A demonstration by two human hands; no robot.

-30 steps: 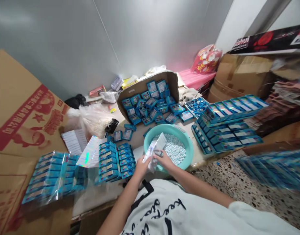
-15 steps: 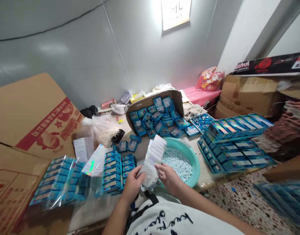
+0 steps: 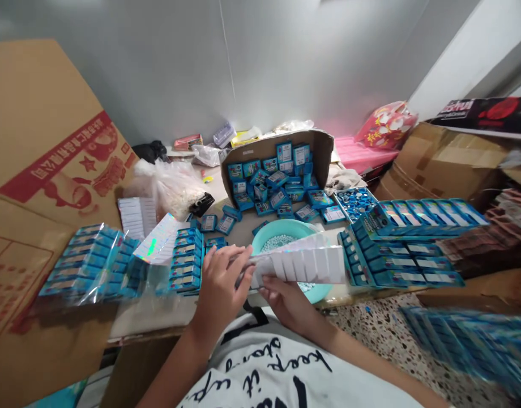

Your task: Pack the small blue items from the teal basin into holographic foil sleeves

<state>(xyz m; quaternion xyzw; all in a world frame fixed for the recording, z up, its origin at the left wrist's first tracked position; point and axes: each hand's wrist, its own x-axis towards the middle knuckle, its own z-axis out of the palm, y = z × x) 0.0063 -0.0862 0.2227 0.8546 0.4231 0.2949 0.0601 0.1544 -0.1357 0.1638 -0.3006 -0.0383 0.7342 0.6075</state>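
My left hand (image 3: 220,277) and my right hand (image 3: 286,297) both grip a long white strip of connected plastic pockets with a holographic edge (image 3: 303,263). The strip lies flat across the front of a teal basin (image 3: 286,229) that holds small pale blue pellets. The left hand pinches the strip's left end; the right hand holds it from beneath. Rows of small blue boxes (image 3: 186,263) lie just left of my left hand.
An open cardboard box (image 3: 273,150) full of blue boxes stands behind the basin. Stacked blue trays (image 3: 409,243) sit at right, wrapped blue packs (image 3: 90,260) at left. Large cardboard sheets (image 3: 39,153) lean at left. A plastic bag (image 3: 171,187) lies behind.
The pocket strip, held upright and partly bunched before, is now stretched out flat to the right over the basin. The view has shifted.
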